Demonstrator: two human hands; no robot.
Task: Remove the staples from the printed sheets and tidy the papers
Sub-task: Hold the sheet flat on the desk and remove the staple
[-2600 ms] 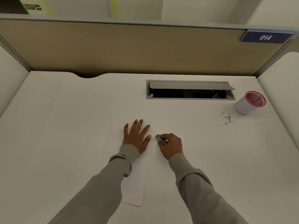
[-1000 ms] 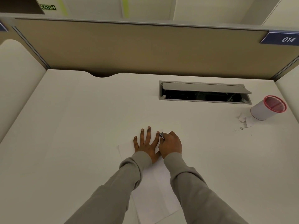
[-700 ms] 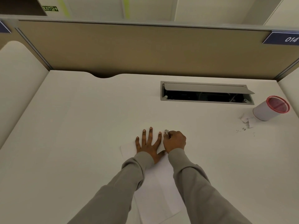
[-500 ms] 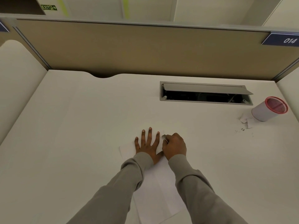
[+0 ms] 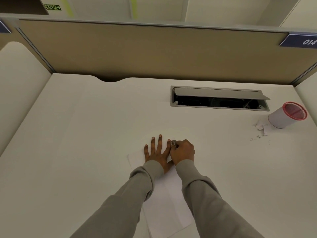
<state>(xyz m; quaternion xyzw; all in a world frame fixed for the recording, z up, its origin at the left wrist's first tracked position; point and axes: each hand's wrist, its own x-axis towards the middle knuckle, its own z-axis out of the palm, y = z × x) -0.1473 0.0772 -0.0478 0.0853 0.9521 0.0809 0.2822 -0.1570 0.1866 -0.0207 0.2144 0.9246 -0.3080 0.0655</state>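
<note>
The left hand (image 5: 157, 152) lies flat with fingers spread wide on the upper part of the sheets of paper (image 5: 169, 208), which lie on the white surface (image 5: 77, 152) and run back toward the person between the two grey sleeves. The right hand (image 5: 183, 152) is curled closed around a small metal tool (image 5: 174, 143), touching the left hand's index finger, with the tool's tip at the top right corner of the sheets (the staple itself is too small to make out). Well apart, at the far right of the surface, a white cup with a red rim (image 5: 286, 115) stands tilted in the wide-angle view, and just beside it lie torn paper scraps (image 5: 262, 127) and a few tiny dark bits (image 5: 257, 137). An open grey cable hatch (image 5: 219, 98) sits in the surface behind the hands, near a tan divider panel (image 5: 154, 52).
</note>
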